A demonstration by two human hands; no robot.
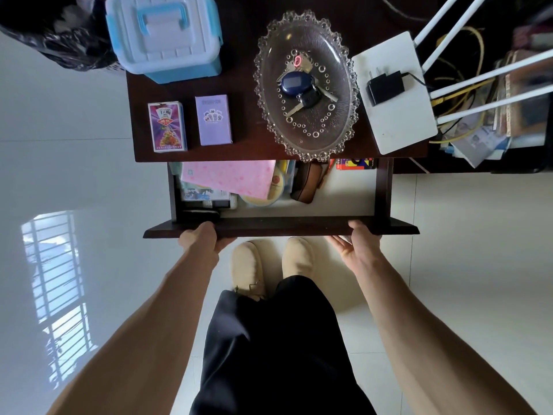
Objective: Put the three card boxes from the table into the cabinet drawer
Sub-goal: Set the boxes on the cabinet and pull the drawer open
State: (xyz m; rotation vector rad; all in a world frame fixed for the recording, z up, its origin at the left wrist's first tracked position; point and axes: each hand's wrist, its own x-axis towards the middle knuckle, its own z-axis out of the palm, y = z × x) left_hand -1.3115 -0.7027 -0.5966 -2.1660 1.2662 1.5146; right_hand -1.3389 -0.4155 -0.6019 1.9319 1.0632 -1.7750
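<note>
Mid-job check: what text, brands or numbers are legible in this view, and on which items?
No text reads clearly.
Purple-and-red card box: characters on a red emblem, too blurred.
Lavender card box: one printed line at its far end, too small.
Red-and-yellow box in the dark wooden drawer: markings, partly hidden, unreadable.

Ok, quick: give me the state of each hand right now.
Left hand: closed, gripping the drawer front, fingers curled under its edge.
Right hand: holding the same drawer front, thumb on top, fingers underneath.
</note>
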